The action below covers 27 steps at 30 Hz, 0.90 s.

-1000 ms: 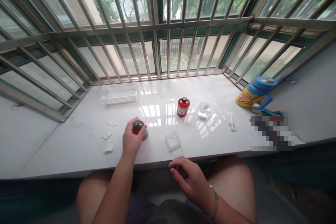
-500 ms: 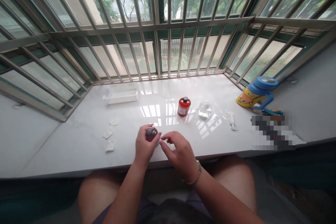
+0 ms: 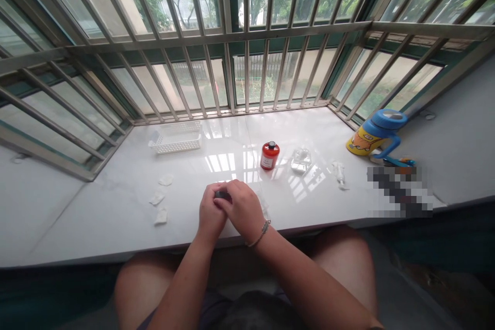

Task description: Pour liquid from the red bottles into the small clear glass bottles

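My left hand (image 3: pixel 210 212) is wrapped round a small dark bottle (image 3: pixel 221 195), low over the front of the white counter. My right hand (image 3: pixel 246 210) reaches across from the right, its fingers curled over the black top of that bottle. Both hands meet there and hide most of the bottle, so only a strip of its dark top shows. A red bottle (image 3: pixel 269 157) with a black cap stands upright beyond my hands, slightly to the right. Something clear, like plastic (image 3: pixel 263 205), lies partly hidden beside my right wrist.
Several white scraps (image 3: pixel 157 197) lie to the left. A white basket (image 3: pixel 176 144) sits at the back left. Right of the red bottle are a clear package (image 3: pixel 301 160) and a small tube-like item (image 3: pixel 340 175). A blue-and-yellow flask (image 3: pixel 373 134) stands far right. Window bars close off the back.
My right hand has moved left and up onto the top of the dark bottle, which it was apart from before. The left hand keeps its hold. The view has shifted slightly.
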Each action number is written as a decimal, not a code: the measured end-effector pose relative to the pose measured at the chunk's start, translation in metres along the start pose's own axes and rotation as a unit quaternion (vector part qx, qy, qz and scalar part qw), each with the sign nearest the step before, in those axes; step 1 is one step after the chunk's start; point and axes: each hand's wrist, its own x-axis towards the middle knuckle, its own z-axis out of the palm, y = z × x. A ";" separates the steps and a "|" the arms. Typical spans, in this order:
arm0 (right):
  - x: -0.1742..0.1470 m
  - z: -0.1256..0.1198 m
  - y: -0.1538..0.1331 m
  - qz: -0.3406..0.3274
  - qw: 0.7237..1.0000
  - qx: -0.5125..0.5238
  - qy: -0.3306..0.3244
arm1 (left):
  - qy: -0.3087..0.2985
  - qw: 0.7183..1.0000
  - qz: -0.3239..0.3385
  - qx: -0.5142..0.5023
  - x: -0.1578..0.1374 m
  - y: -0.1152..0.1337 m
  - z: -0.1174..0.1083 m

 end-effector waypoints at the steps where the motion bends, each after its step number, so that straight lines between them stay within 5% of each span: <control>1: -0.001 -0.001 0.001 0.004 1.000 0.005 -0.001 | 0.002 1.000 -0.008 -0.003 0.000 0.000 0.001; 10: -0.007 -0.023 -0.002 -0.041 0.995 0.087 -0.019 | 0.043 0.985 -0.066 -0.155 -0.006 0.006 0.009; 15: -0.010 -0.021 -0.003 -0.023 0.995 0.092 -0.010 | 0.005 0.987 -0.068 -0.146 -0.005 0.008 0.007; 19: -0.009 -0.016 -0.004 -0.010 0.997 0.081 -0.012 | 0.031 0.989 -0.061 -0.130 -0.007 -0.001 0.007; 27: 0.000 -0.004 -0.006 -0.010 0.999 -0.028 -0.035 | 0.021 0.993 -0.051 -0.104 -0.007 -0.013 0.006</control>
